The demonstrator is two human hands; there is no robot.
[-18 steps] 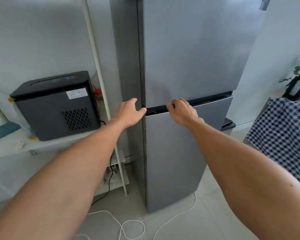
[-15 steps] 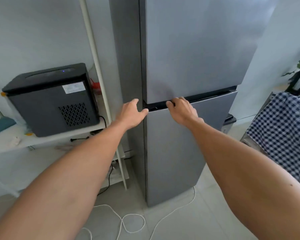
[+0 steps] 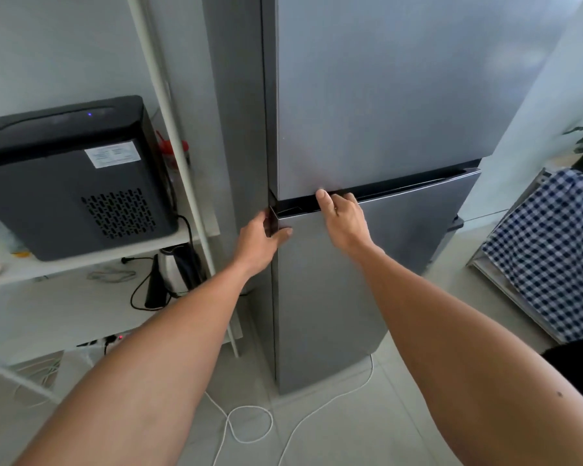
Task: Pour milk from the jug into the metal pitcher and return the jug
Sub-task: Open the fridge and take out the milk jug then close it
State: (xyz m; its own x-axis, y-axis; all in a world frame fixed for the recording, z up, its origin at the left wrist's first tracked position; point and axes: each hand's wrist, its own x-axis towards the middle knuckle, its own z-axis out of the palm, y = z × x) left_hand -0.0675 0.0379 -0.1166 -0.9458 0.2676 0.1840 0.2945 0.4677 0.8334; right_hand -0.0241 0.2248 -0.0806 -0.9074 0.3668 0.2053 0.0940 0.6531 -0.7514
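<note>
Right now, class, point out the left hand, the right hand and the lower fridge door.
left hand (image 3: pixel 261 238), head view, back of hand
right hand (image 3: pixel 342 216), head view, back of hand
lower fridge door (image 3: pixel 367 280), head view, front panel

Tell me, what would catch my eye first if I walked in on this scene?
Two bare arms reach up the middle to a tall grey fridge: the left hand grips the top corner of its lower door, and the right hand hooks its fingers into the dark handle slot above that door. On a white shelf to the left sits a boxy black machine, and blue checked cloth hangs at the right.
</note>
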